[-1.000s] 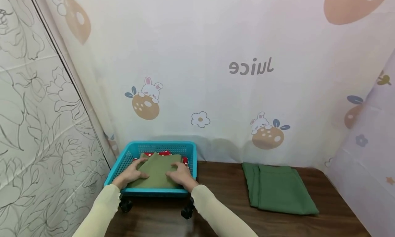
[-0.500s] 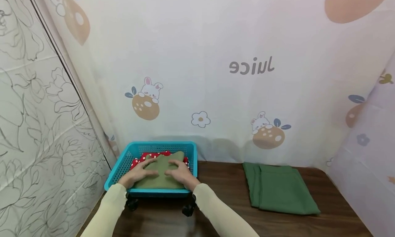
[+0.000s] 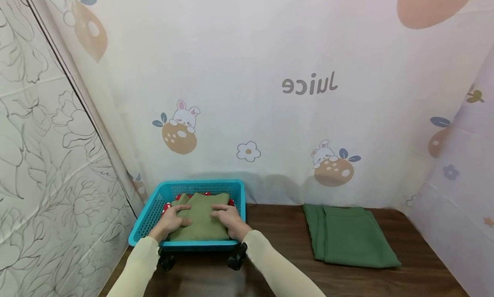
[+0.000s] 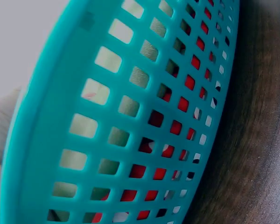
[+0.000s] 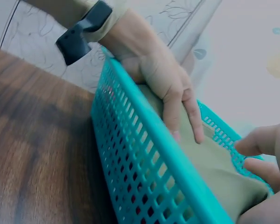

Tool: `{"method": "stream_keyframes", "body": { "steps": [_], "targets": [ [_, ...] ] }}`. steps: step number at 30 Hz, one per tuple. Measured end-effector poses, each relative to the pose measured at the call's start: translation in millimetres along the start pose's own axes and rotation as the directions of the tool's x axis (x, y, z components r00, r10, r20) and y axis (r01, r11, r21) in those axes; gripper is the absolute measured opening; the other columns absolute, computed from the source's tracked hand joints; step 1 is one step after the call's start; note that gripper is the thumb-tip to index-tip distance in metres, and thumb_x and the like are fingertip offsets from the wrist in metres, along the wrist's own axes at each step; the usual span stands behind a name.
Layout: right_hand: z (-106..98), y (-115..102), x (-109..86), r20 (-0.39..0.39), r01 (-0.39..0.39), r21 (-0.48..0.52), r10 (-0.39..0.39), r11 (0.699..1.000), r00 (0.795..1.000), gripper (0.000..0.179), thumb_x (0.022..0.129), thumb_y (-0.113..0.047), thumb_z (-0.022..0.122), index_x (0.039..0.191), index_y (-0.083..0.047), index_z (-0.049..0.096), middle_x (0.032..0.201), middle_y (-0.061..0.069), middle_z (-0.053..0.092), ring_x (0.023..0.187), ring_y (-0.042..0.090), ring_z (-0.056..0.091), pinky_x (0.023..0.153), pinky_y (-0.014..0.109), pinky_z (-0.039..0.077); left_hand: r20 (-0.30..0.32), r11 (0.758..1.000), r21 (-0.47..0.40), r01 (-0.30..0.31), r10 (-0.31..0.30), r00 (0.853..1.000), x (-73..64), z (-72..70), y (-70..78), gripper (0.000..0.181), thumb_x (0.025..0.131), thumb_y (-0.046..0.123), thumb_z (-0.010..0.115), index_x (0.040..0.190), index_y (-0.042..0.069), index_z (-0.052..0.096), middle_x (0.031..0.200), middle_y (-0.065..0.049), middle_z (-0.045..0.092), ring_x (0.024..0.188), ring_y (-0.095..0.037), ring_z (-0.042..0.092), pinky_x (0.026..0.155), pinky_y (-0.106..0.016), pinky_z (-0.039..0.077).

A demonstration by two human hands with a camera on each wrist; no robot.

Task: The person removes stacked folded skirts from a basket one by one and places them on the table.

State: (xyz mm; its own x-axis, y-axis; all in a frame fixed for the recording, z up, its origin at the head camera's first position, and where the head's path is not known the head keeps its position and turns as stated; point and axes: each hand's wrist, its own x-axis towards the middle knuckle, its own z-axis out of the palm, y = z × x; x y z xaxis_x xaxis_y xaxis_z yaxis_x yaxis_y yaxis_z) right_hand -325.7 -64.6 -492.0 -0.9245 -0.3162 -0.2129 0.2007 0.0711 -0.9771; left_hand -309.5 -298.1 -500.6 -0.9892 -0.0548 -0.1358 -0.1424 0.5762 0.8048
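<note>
2 hands (image 3: 172, 221) (image 3: 229, 219) touch olive cloth (image 3: 202, 217) in basket (image 3: 193, 244); backdrop (image 3: 247, 65) reads mirrored "Juice" (image 3: 310, 83).

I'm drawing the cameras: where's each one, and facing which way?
Head: on the head, facing forward and down at the turquoise basket; left hand, right hand, sleeves.
Left wrist: on that wrist, facing the basket's holey side; left hand maybe, blurred.
Right wrist: on that wrist, facing the basket; both hands and one sleeve show.
Head and right wrist share the olive cloth.
</note>
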Motion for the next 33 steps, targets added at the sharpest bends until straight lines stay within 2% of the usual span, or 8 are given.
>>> {"method": "stream_keyframes", "body": {
  "steps": [3, 6, 9, 12, 20, 24, 28, 33],
  "targets": [
    [-2.6, -0.9, 0.6, 0.049, -0.037, -0.015, 0.038, 0.999, 0.998, 0.051, 0.091, -0.01, 0.073, 0.141, -0.011, 0.065, 0.158, 0.025, 0.042, 0.139, 0.045, 0.047, 0.105, 0.054, 0.05, 0.007, 1.0, -0.006, -0.003, 0.003, 1.0, -1.2, -0.9, 1.3, 0.061, 0.091, 0.008, 0.077, 0.147, 0.007, 0.056, 0.162, -0.031, 0.03, 0.139, -0.052, 0.042, 0.1, -0.06, 0.049],
    [-5.2, -1.6, 0.5, 0.078, -0.062, 0.035, 0.059, 0.997, 0.995, 0.055, 0.091, -0.007, 0.073, 0.144, -0.013, 0.062, 0.16, 0.025, 0.039, 0.137, 0.043, 0.05, 0.103, 0.053, 0.051, 0.018, 0.999, -0.036, -0.002, 0.003, 1.0, -3.4, -5.7, 4.2, 0.061, 0.092, 0.01, 0.076, 0.149, 0.008, 0.054, 0.165, -0.03, 0.024, 0.141, -0.052, 0.038, 0.1, -0.058, 0.05],
    [-8.5, -5.1, 0.4, 0.099, -0.058, 0.118, 0.047, 0.991, 0.994, 0.056, 0.092, -0.002, 0.069, 0.146, -0.013, 0.059, 0.159, 0.024, 0.039, 0.132, 0.042, 0.055, 0.101, 0.053, 0.053, 0.019, 0.997, -0.077, -0.003, 0.004, 1.0, -6.1, -13.7, 10.6, 0.062, 0.095, 0.012, 0.073, 0.152, 0.009, 0.05, 0.166, -0.029, 0.019, 0.141, -0.052, 0.038, 0.099, -0.057, 0.05],
    [-11.2, -10.5, -1.4, 0.114, -0.034, 0.143, 0.017, 0.989, 0.993, 0.052, 0.095, -0.001, 0.066, 0.145, -0.012, 0.06, 0.157, 0.023, 0.041, 0.127, 0.039, 0.059, 0.099, 0.051, 0.055, 0.006, 0.995, -0.101, -0.01, 0.011, 1.0, -8.6, -21.1, 16.7, 0.063, 0.096, 0.015, 0.073, 0.154, 0.011, 0.048, 0.166, -0.028, 0.021, 0.139, -0.051, 0.041, 0.098, -0.055, 0.051],
    [-20.0, -24.7, -7.9, 0.136, 0.054, 0.028, -0.057, 0.998, 0.989, 0.051, 0.096, -0.019, 0.073, 0.145, -0.015, 0.06, 0.149, 0.019, 0.052, 0.112, 0.03, 0.069, 0.088, 0.044, 0.06, -0.032, 0.984, -0.174, -0.024, 0.018, 0.999, -16.5, -23.5, 27.7, 0.065, 0.096, 0.019, 0.075, 0.155, 0.014, 0.048, 0.16, -0.026, 0.034, 0.124, -0.041, 0.057, 0.087, -0.044, 0.057],
    [-29.2, -33.7, -10.2, 0.104, 0.107, -0.08, -0.099, 0.991, 0.99, 0.052, 0.095, -0.017, 0.074, 0.145, -0.017, 0.06, 0.151, 0.019, 0.051, 0.117, 0.031, 0.066, 0.091, 0.044, 0.059, -0.038, 0.97, -0.238, -0.038, 0.03, 0.999, -19.2, -18.7, 36.8, 0.064, 0.096, 0.019, 0.075, 0.154, 0.016, 0.049, 0.157, -0.025, 0.04, 0.123, -0.04, 0.059, 0.086, -0.043, 0.059],
    [-43.7, -43.4, -14.6, 0.063, 0.168, -0.22, -0.157, 0.961, 0.986, 0.053, 0.094, -0.016, 0.075, 0.146, -0.019, 0.06, 0.156, 0.018, 0.047, 0.13, 0.036, 0.058, 0.095, 0.048, 0.057, -0.043, 0.96, -0.271, -0.066, 0.057, 0.997, -19.0, -9.7, 49.3, 0.064, 0.095, 0.018, 0.076, 0.153, 0.017, 0.05, 0.158, -0.021, 0.041, 0.129, -0.04, 0.056, 0.09, -0.044, 0.058],
    [-65.9, -52.5, -23.9, 0.063, 0.21, -0.324, -0.201, 0.922, 0.978, 0.059, 0.094, -0.013, 0.074, 0.15, -0.02, 0.056, 0.157, 0.019, 0.046, 0.13, 0.038, 0.057, 0.087, 0.044, 0.057, -0.059, 0.975, -0.201, -0.097, 0.087, 0.995, -18.5, 7.1, 65.4, 0.063, 0.093, 0.021, 0.078, 0.151, 0.015, 0.053, 0.151, -0.021, 0.048, 0.125, -0.037, 0.058, 0.09, -0.045, 0.058]
  ]
}}
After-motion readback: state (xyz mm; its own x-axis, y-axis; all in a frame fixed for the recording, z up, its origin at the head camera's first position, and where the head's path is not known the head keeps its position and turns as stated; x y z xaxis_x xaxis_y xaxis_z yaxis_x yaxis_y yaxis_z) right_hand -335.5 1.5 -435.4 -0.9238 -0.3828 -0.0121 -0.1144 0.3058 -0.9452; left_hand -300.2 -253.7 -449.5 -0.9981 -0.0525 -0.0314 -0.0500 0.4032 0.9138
